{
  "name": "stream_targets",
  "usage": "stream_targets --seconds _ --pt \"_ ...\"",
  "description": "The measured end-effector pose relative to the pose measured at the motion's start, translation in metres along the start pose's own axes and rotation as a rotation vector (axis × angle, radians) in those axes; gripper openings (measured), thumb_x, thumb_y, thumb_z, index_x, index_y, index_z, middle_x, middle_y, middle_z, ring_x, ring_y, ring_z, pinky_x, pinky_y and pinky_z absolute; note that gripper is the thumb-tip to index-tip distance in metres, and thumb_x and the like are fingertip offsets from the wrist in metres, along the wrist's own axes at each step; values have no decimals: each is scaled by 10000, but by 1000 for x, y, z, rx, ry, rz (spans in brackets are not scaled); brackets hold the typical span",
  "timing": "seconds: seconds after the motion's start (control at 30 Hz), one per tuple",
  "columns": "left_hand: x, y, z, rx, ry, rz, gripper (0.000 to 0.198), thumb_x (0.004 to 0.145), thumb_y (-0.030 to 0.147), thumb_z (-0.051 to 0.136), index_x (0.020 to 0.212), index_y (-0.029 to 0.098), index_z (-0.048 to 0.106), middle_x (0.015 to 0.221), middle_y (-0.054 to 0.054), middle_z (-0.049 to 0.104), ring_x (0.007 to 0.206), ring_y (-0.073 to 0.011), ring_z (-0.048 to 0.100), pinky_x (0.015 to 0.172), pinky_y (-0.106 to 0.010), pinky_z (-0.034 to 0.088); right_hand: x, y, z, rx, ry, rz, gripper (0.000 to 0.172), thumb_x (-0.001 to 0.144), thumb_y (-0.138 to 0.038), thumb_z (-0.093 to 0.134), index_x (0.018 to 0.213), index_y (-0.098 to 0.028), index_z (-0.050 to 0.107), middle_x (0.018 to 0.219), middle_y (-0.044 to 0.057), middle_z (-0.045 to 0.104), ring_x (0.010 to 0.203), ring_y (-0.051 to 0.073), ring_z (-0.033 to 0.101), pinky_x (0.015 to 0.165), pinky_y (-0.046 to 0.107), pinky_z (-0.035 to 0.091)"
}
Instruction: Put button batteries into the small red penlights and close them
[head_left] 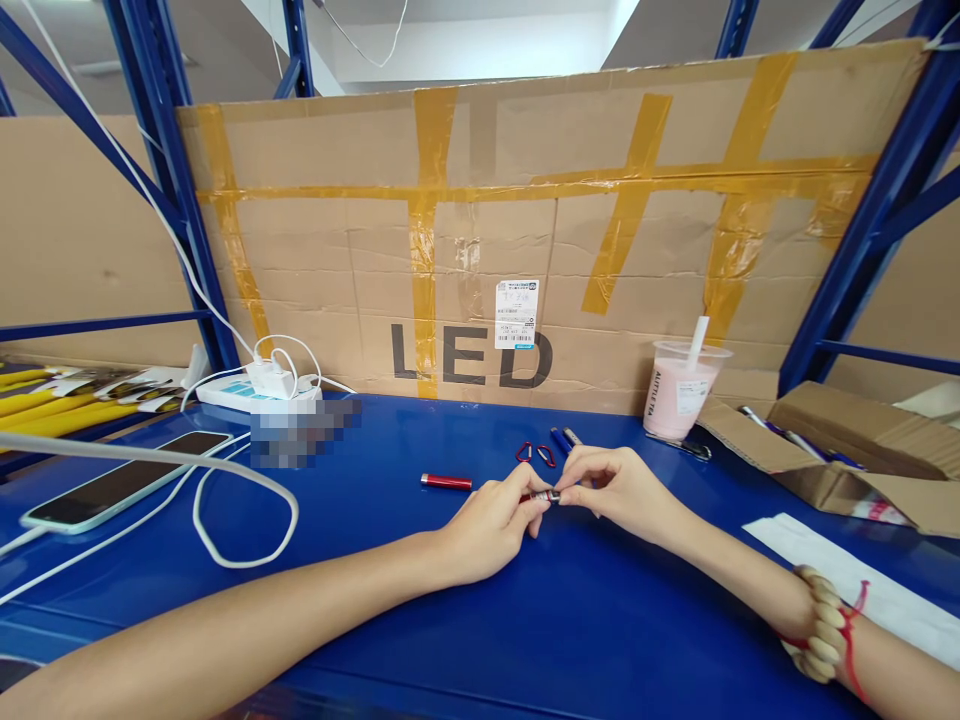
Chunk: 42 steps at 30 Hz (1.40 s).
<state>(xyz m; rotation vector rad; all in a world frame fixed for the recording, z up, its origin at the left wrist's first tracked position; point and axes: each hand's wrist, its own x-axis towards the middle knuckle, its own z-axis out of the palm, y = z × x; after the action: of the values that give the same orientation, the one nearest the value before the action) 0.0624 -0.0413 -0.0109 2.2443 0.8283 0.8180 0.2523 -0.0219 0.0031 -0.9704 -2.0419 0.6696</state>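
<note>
My left hand (487, 528) is closed around a short red tube with a silver end (543, 496), most of it hidden by the fingers. At that silver end, the thumb and fingertips of my right hand (616, 490) are pinched together; whether a separate small part sits between them cannot be seen. Another red tube (446, 482) with a silver tip lies to the left of my hands. Just beyond my fingers are two small red carabiner clips (523, 452). Blue tubes (559, 440) lie beside them, partly hidden behind my right hand.
A cup of pink drink (679, 390) stands at the back right, near an open cardboard box (832, 455) holding pens. On the left are a phone (127, 480), white cables (247, 465) and a power strip (259, 398). Taped cardboard (315, 250) backs the blue shelf (360, 620).
</note>
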Motion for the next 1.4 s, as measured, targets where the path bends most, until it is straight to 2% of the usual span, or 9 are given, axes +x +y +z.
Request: stream_targets --seconds 0.17,0.4,0.67,0.8,1.03,1.23,1.4 --pt "-1 0 -1 2 -6 21 99 876 189 359 780 188 382 680 33 533 650 -101 516 633 -199 369 -1 0 0 -27 -55 26 194 665 -342 670 634 -152 691 623 15 548 525 89 424 497 236 338" --pt "0 0 -1 10 31 12 86 849 171 400 767 186 421 679 24 565 663 -116 540 638 -207 379 -1 0 -1 -39 -98 88 234 659 -382 659 640 -151 691 616 18 553 552 107 446 519 250 342" --pt "0 3 0 -26 85 1 56 826 159 438 775 179 447 672 20 573 645 -114 543 619 -200 387 -1 -11 2 120 -115 250 353 570 -478 701 585 -130 644 561 -16 487 442 61 398 404 211 324" --pt "1 3 0 -51 86 6 30 825 161 444 809 176 465 687 12 584 651 -117 552 619 -199 396 1 -10 1 124 -112 253 368 540 -490 716 578 -131 647 544 -16 485 435 63 400 389 208 344" --pt "2 3 0 -52 93 -7 60 826 164 449 867 170 491 702 1 591 651 -121 558 616 -205 404 1 -4 1 133 -104 256 359 574 -480 696 605 -127 638 527 -15 502 428 61 399 385 200 348" --pt "0 2 1 -63 93 -7 63 831 177 446 876 173 490 695 6 578 645 -117 548 612 -204 402 1 1 1 150 -112 252 317 562 -428 725 613 -129 634 531 -23 510 427 55 393 392 191 356" --pt "1 2 1 -61 90 -21 62 834 189 446 879 174 486 686 9 571 636 -113 542 601 -201 400 2 1 1 126 -113 239 339 570 -453 714 616 -126 634 544 -16 525 415 54 397 385 194 354"
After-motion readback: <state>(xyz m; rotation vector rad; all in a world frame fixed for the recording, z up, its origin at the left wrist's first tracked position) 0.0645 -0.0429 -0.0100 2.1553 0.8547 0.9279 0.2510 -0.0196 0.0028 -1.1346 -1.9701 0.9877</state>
